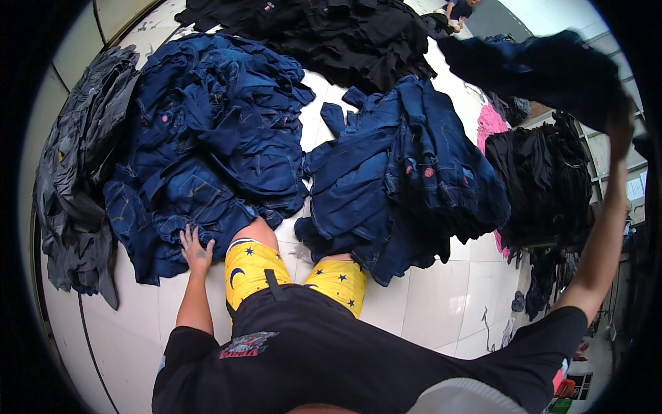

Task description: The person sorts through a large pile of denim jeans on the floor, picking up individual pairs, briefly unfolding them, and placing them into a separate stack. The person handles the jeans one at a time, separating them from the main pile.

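Observation:
My right arm stretches up at the far right, and my right hand grips the end of a dark blue garment. That garment hangs in the air, blurred, so its exact kind is unclear. On the left, my left hand has its fingers spread at the near edge of a big pile of blue denim clothes, seemingly touching the cloth. A second heap of blue denim, layered lengthwise, lies right of centre, in front of my right knee. Pockets and stitching show on both heaps.
Grey garments lie along the left side. Black clothes spread across the far floor, and a black stack stands at right near pink cloth. Another person is at the far right. Pale tiles make the floor.

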`<state>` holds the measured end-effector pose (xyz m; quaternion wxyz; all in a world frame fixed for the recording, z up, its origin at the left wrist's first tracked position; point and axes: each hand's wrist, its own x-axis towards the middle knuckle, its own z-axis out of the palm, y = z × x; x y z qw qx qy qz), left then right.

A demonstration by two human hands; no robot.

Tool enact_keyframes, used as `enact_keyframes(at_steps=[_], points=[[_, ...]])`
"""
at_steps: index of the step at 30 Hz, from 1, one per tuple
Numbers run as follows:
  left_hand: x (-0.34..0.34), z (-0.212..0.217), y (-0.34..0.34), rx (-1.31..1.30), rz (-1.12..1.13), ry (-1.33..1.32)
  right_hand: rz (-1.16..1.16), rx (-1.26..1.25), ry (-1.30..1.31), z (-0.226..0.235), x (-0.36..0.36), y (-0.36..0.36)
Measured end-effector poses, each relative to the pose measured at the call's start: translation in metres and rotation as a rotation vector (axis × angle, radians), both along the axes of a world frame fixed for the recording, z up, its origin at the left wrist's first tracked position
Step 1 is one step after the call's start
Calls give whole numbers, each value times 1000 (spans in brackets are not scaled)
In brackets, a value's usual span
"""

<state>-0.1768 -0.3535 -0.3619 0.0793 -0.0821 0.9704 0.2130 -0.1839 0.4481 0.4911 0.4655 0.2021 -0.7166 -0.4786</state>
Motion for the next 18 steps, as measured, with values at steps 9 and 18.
enact_keyframes(at_steps=[9, 18], points=[[-33, -20, 4, -22, 1140, 58, -680, -883, -831, -439, 126, -156], [-62, -91, -81, 1007, 1380, -100, -150, -1373, -649, -329, 64, -90]])
